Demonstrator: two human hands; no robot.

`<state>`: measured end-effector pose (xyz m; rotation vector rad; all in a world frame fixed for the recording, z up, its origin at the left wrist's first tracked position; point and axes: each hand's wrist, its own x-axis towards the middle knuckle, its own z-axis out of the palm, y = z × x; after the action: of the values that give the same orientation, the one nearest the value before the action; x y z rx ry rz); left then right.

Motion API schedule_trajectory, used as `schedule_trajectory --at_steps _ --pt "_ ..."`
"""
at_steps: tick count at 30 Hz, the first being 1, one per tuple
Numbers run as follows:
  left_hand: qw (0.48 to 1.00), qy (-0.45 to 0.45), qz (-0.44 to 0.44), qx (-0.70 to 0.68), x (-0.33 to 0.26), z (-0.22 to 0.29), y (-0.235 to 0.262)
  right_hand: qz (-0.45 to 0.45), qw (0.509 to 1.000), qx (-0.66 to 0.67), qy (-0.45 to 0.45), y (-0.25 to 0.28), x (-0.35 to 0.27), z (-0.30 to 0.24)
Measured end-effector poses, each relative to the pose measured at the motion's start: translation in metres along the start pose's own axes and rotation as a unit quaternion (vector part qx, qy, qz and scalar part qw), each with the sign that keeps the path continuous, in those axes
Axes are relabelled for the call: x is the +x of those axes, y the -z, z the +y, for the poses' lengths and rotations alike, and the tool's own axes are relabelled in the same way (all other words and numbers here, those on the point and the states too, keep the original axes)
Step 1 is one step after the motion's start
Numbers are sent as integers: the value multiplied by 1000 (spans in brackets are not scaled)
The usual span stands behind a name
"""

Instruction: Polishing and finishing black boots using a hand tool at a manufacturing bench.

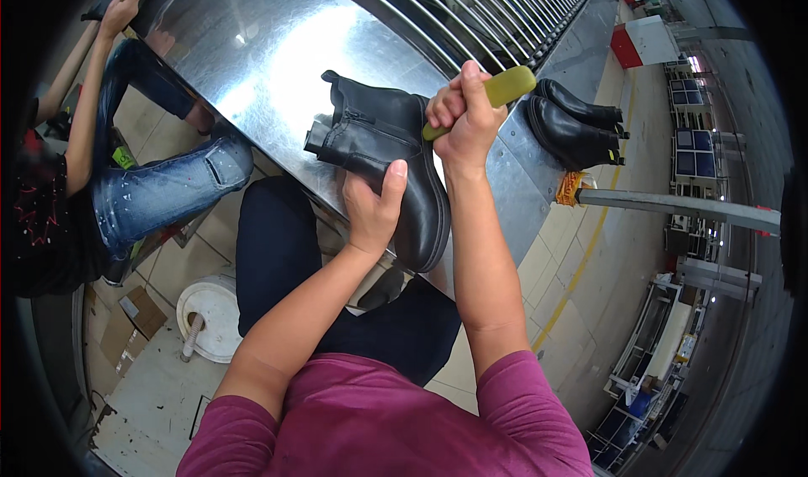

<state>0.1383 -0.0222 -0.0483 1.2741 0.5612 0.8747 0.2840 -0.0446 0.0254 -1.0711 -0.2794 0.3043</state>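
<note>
A black ankle boot [417,212] lies over the near edge of the metal bench, its toe towards me. My left hand [372,208] is closed on the boot's side, thumb on the upper. In a closed fist, my right hand [463,124] grips a yellow-green bar [512,86]. The bar's lower end meets the boot near its sole edge, though the exact contact is partly hidden by my fingers. A second black boot [358,98] lies just behind the first, partly covered by it.
A shiny metal bench [244,52] runs before me, with a rack of metal bars [471,14] behind. Another pair of black boots [576,124] stands at right, near a grey pole [673,206]. At left sits a co-worker [160,182], one hand holding a similar yellow-green object.
</note>
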Motion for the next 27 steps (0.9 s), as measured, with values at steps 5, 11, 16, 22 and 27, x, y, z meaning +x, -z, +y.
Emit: schedule_trajectory --at_steps 5,11,16,22,27 --pt "1000 -3 -2 -3 1 1 2 -34 999 30 23 2 12 11" --pt "998 42 -30 -21 2 1 4 -65 996 24 59 11 10 13" --pt "999 32 -32 -2 2 1 2 -110 992 64 1 25 -8 5" --pt "1000 0 -26 16 -1 -1 2 -103 994 20 -8 15 -6 5" --pt "999 -8 -33 10 2 1 3 -107 993 17 38 12 7 10"
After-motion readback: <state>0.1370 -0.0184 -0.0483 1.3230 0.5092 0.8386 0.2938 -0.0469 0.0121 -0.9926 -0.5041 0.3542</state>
